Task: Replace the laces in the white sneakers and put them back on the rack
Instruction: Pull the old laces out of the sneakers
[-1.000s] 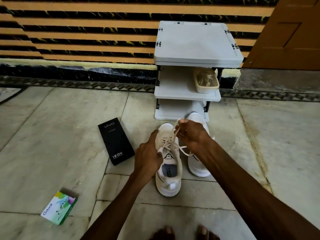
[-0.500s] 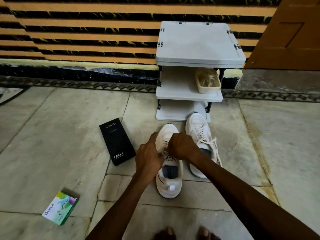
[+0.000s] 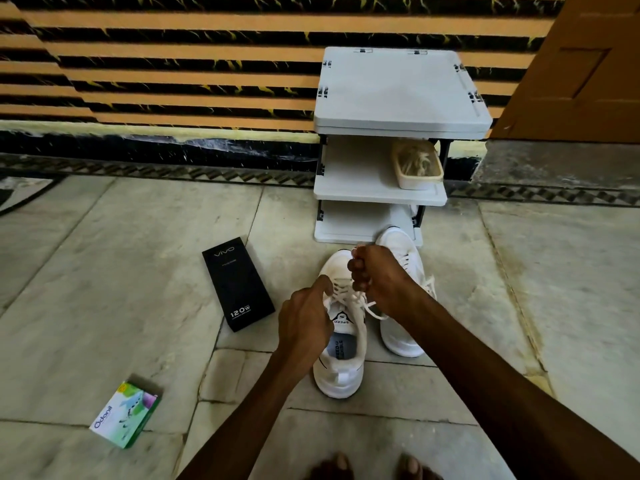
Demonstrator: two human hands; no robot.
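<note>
A grey plastic three-shelf rack (image 3: pixel 398 95) stands against the striped wall, with a cream oblong basket (image 3: pixel 417 168) on its middle shelf. Just in front of the rack sit two white lace-up sneakers (image 3: pixel 403 341). The left hand (image 3: pixel 304 323) holds the outer sneaker (image 3: pixel 341 375) at its eyelets, and the right hand (image 3: pixel 377 275) grips its white cord lace (image 3: pixel 360 299). A black cardboard box (image 3: pixel 237 282) lies left of the rack's front.

The black box (image 3: pixel 238 283) on the floor reads "vivo" at its far end and "120W" at its near end. The green box (image 3: pixel 125 414) reads "Odonil". The sneaker (image 3: pixel 337 379) has "SPEED" on its tongue (image 3: pixel 341 318). The print on its insole (image 3: pixel 341 348) is only partly legible.
</note>
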